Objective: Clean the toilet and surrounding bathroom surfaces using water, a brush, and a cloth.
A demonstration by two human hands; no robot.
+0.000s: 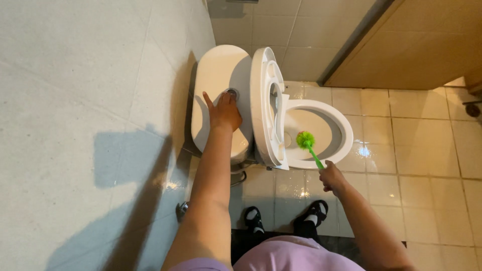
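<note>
Purple clothing (296, 256) filled the bottom edge, with black sandals (315, 210) on the wet tiled floor (411, 150) below. Beyond stood the white toilet (321, 131), its raised lid and seat (265, 105) standing between cistern (221, 85) and bowl. Left hand (224, 113) lay flat on the cistern, fingers on the flush button (231, 92), grip spread wide. Right hand (331, 176) was closed around the green brush (307, 143), whose handle slanted up-left, bristle head inside the bowl.
</note>
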